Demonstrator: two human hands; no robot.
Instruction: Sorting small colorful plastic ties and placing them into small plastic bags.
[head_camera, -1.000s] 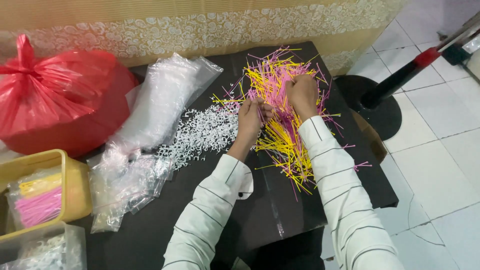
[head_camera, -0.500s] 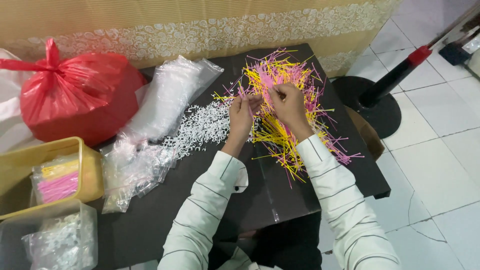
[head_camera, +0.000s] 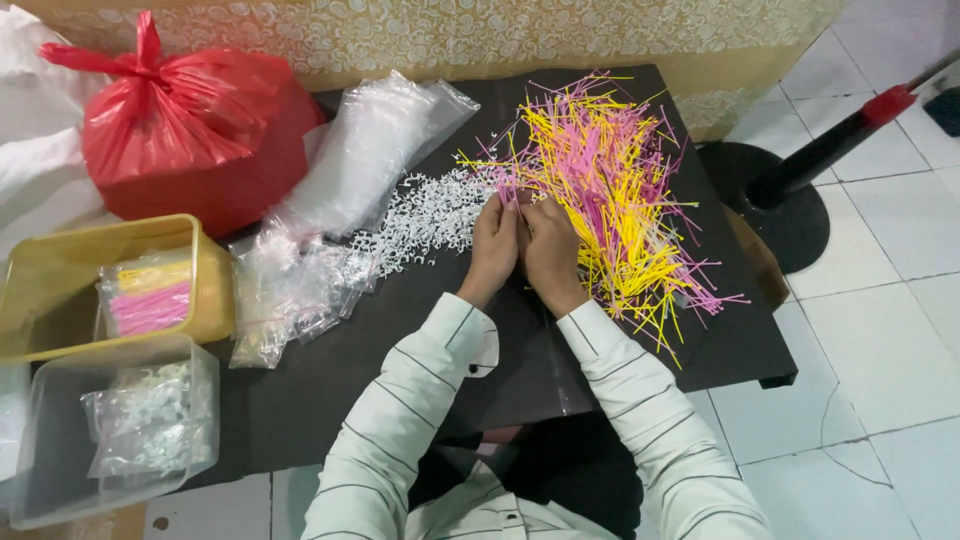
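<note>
A heap of thin yellow and pink plastic sticks (head_camera: 612, 180) lies on the black table (head_camera: 330, 400). Left of it is a spread of small white plastic pieces (head_camera: 425, 215). My left hand (head_camera: 494, 245) and my right hand (head_camera: 553, 250) are pressed side by side at the near left edge of the stick heap. The fingers of both are curled around some pink sticks, with the fingertips hidden from the camera. Both sleeves are white with thin dark stripes.
Clear plastic bags (head_camera: 340, 190) lie left of the white pieces. A tied red bag (head_camera: 190, 130) stands at the back left. A yellow bin (head_camera: 60, 320) holds bagged pink sticks; a clear bin (head_camera: 60, 480) holds bagged white pieces. A black post with a round base (head_camera: 800, 170) stands right.
Both hands have drawn back from the middle of the stick heap toward me and come together at its near left edge. The camera view has shifted too.
</note>
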